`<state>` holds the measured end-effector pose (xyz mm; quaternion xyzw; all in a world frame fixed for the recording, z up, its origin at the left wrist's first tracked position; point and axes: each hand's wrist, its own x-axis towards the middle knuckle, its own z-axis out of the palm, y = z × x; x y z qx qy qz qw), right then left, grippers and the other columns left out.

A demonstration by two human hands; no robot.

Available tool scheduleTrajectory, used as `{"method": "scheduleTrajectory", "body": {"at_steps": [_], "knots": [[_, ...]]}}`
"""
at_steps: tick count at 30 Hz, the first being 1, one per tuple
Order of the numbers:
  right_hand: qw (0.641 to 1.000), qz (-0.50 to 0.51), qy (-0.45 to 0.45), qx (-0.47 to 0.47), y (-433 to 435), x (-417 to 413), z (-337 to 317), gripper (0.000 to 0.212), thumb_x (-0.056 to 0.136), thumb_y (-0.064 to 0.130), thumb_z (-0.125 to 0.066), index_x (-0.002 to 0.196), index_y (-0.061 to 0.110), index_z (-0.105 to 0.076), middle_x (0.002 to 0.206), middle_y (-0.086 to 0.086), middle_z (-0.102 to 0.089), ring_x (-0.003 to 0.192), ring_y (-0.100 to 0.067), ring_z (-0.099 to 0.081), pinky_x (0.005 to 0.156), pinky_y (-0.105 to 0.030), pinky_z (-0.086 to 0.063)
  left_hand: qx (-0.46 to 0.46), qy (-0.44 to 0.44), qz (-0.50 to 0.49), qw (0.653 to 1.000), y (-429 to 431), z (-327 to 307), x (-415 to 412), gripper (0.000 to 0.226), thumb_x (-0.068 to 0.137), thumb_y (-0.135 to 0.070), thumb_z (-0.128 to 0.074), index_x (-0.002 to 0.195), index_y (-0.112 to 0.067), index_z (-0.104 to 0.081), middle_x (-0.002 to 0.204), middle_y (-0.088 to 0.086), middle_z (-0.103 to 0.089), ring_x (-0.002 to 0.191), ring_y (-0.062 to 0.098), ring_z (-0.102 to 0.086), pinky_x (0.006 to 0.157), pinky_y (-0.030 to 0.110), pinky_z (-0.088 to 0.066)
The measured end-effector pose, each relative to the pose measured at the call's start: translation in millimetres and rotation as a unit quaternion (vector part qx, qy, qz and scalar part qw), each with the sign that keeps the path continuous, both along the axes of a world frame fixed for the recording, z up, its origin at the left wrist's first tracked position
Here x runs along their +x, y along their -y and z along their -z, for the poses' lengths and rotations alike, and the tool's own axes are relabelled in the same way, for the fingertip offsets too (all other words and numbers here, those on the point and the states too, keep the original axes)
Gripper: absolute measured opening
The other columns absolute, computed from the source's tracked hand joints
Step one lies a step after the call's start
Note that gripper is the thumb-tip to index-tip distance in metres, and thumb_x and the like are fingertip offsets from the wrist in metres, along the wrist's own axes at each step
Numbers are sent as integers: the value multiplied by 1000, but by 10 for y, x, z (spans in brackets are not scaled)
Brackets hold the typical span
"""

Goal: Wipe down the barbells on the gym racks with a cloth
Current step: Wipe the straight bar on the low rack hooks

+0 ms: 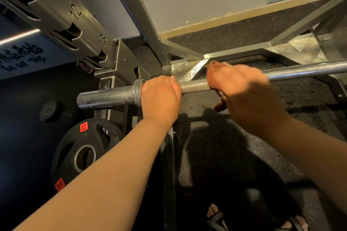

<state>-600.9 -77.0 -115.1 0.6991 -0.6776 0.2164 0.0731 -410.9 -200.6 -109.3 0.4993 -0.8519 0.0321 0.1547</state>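
1. Nearest: sandalled feet point(216, 215) on the speckled rubber floor point(216, 155), close to the line of the bar above. We judge them exposed if the bar rolled off its rest.

2. Near left: a black weight plate point(82, 154). Its red label reads "2.5 KG". A second red label point(59, 184) lower down is too blurred for us to read.

3. Middle: the left hand point(160, 97), fingers curled over the barbell point(193, 85) just right of the ringed collar, bracing it.

4. Middle right: the right hand point(244, 88), wrapped round the shaft with a reddish-brown cloth point(214, 73) bunched beneath it, the cloth touching the knurled section.
   - Risk: we expect the knurling could snag the cloth and pull it out of the grip.
   - Risk: a loose tail hangs below the bar and might catch.
   - Risk: the stretch under the left hand, and the sleeve left of it, could be missed.
   - Risk: how the bar sits on the rack is hidden behind the left hand. It may turn or shift under a hard stroke.

5. Far left: the rack upright point(75, 24), with slots numbered "12" and "13".

6. Farthest left: a dark wall point(56, 73) with white brushed writing point(24, 56). We read "YOU GOT THIS" beneath characters we cannot make out.
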Motion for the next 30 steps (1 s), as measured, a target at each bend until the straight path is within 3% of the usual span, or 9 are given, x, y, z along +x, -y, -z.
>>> {"method": "scheduleTrajectory", "body": {"at_steps": [2,7,12,17,20,23,27,30], "knots": [[999,45,-10,-2,-69,-76,44,29,105,14,-48,130,5,-58,122,-13,-63,107,-31,-57,90,-38,-41,-6,-6,-13,1000,-6,16,-30,43,106,-28,-31,76,-19,-60,68,-5,-48,62,14,-44,68,29,-31],[985,144,74,-62,97,366,131,33,94,0,-50,122,12,-65,115,-7,-64,127,-37,-48,108,-52,-34,-26,3,-47,999,-46,-9,-107,41,104,-28,-32,66,-21,-47,62,-2,-43,58,20,-43,64,35,-34],[989,127,54,-53,75,322,125,37,93,1,-55,127,13,-62,121,-8,-64,129,-36,-47,112,-53,-32,-29,54,40,997,-185,-87,-368,43,100,-30,-24,73,-20,-54,68,-2,-38,63,21,-34,66,36,-21],[999,26,2,-25,20,-22,183,47,97,10,-61,143,8,-51,141,-13,-58,131,-36,-51,112,-50,-37,-15,20,-1,1000,-187,-58,-492,37,104,-27,-38,69,-23,-49,65,-3,-42,62,21,-38,67,35,-24],[998,-1,-21,-59,-158,-377,266,48,99,8,-58,144,4,-43,146,-20,-52,134,-42,-48,117,-60,-30,-18,-7,18,1000,-142,-13,-466,38,103,-27,-39,73,-19,-60,67,-5,-42,62,19,-38,68,34,-24],[997,63,14,-42,-228,-434,271,40,103,13,-50,141,1,-49,143,-22,-51,135,-45,-44,119,-69,-17,-23,-17,15,999,-106,2,-514,37,103,-28,-37,78,-18,-63,71,-6,-42,66,17,-37,71,34,-22],[984,149,75,-56,14,-55,190,37,97,2,-53,134,4,-55,135,-15,-50,135,-41,-40,125,-61,-6,-25,-12,-6,1000,-54,17,-580,36,103,-29,-35,76,-21,-58,70,-7,-43,67,17,-37,72,34,-22],[987,136,71,-36,103,31,142,37,95,3,-52,131,10,-58,128,-11,-58,131,-39,-45,122,-58,-18,-34,-13,5,999,-58,7,-586,34,103,-27,-40,72,-22,-54,67,-6,-41,63,17,-36,69,33,-24]]}}
